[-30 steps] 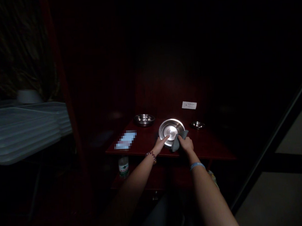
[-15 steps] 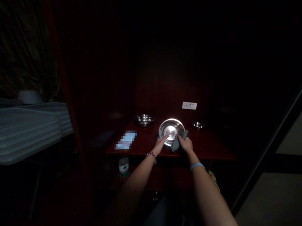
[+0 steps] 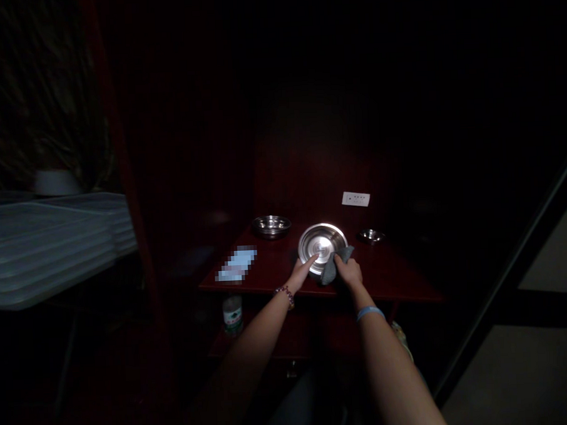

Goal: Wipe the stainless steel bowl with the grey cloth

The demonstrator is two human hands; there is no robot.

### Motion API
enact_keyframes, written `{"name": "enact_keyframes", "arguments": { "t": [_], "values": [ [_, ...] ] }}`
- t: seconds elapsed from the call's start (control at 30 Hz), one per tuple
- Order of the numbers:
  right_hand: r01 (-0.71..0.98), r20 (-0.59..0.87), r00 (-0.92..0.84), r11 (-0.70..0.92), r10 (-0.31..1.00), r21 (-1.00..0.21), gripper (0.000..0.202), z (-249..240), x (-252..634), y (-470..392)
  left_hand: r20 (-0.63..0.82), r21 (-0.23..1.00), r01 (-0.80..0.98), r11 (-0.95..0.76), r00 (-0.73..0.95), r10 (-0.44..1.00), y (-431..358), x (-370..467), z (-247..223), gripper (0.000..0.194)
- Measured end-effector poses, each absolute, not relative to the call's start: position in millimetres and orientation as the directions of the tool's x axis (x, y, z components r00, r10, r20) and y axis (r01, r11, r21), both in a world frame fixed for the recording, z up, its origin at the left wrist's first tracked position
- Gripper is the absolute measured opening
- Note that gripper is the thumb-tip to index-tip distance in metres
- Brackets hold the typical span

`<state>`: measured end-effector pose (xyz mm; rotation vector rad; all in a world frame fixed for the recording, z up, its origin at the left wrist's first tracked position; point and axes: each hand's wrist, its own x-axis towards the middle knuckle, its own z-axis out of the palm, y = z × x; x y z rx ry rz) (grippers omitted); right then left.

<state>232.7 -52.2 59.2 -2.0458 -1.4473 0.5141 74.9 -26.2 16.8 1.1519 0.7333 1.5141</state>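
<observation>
A shiny metal bowl (image 3: 323,237) is tilted towards me above the dark red shelf (image 3: 384,277). My left hand (image 3: 299,276) grips its lower left rim, thumb over the inside and the other fingers hidden behind. A grey cloth (image 3: 329,272) is pinched in my right hand (image 3: 349,272) against the bowl's lower right rim. Behind and to the left, what looks like a small stack of metal bowls (image 3: 271,227) rests on the shelf. A smaller metal dish (image 3: 371,236) lies to the right.
A blurred-out flat bright item (image 3: 237,264) lies at the shelf's left. Below it stands a clear bottle (image 3: 232,316) with a green and white label. A white socket plate (image 3: 355,199) is on the back wall. Stacked translucent trays (image 3: 50,254) are at far left.
</observation>
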Motion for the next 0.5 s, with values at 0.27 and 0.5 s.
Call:
{"name": "enact_keyframes", "arguments": {
  "t": [0.27,0.5],
  "values": [
    [0.718,0.018,0.330,-0.239,0.944,-0.654,0.063,59.6,233.7,-53.3,0.306,0.887,-0.371,-0.275,0.025,0.952,-27.0,76.0,17.3,0.046],
    [0.723,0.031,0.352,-0.251,0.935,-0.643,0.065,59.9,233.6,-55.5,0.305,0.885,-0.376,-0.274,0.022,0.952,-22.4,77.2,12.5,0.054]
  ]
}}
